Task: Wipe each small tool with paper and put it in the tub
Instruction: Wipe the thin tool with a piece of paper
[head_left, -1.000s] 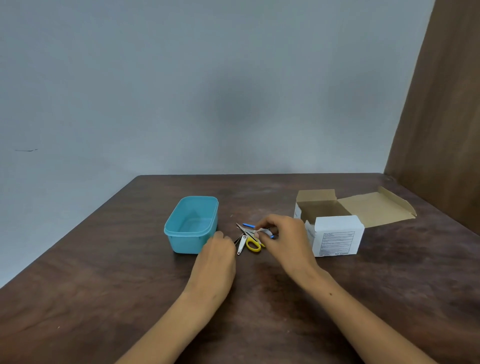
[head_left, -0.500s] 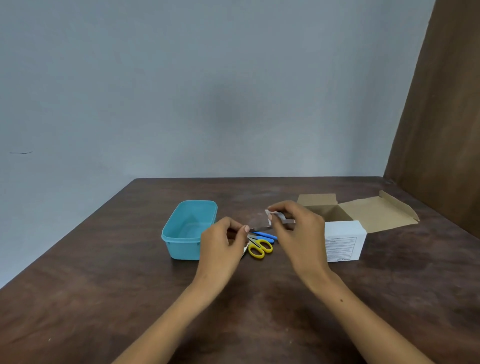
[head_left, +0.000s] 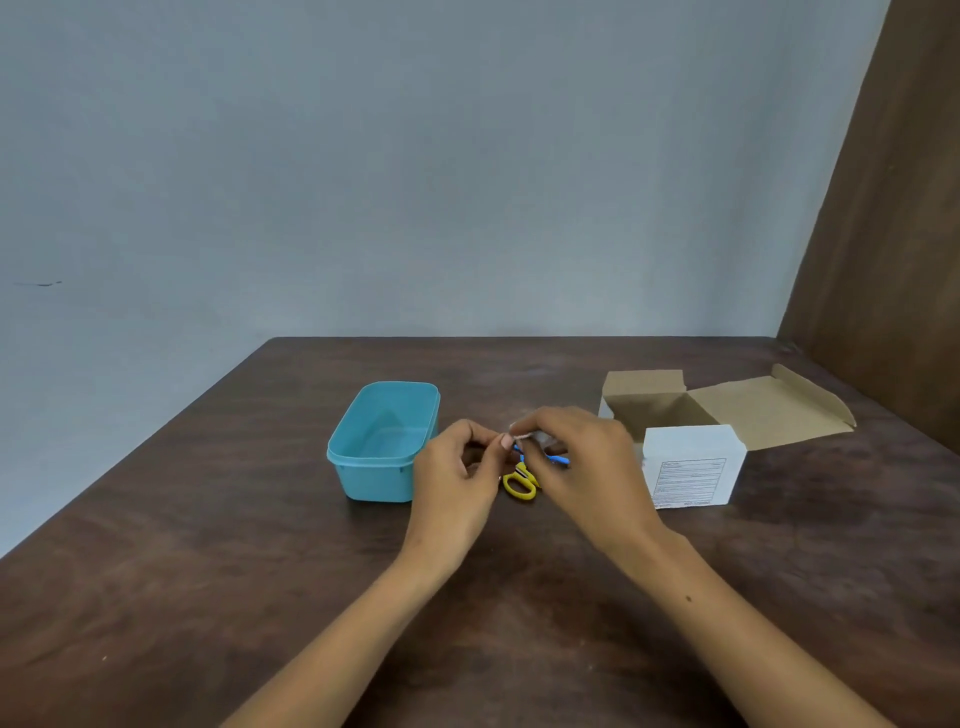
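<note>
Near the middle of the dark brown wooden desk (head_left: 208, 519), both bare hands are raised just above the surface, fingertips almost meeting. The left hand (head_left: 457, 478) has its fingers curled and its thumb tip turned toward the right hand; whether it pinches the end of something cannot be told, since that spot is too small and partly hidden. The right hand (head_left: 582, 462) curls its fingers and thumb round a small crumpled piece of whitish paper (head_left: 524, 435), which shows at its fingertips. A small tool may be inside the paper, but none can be made out.

On the desk beneath and between the hands lie the small tools: a small pair of scissors with yellow plastic handles (head_left: 519, 483), and just behind it a thin item with blue plastic parts (head_left: 558, 460), partly hidden by the right hand. Other pieces of the pile are too covered to name.

Just left of the left hand stands the light blue rectangular plastic tub (head_left: 363, 467), open at the top, with nothing visible inside. Toward the right edge of the desk, just beside the right hand, sits an open white cardboard box (head_left: 691, 467) with a printed label on its near face and its brown flaps folded outward.
</note>
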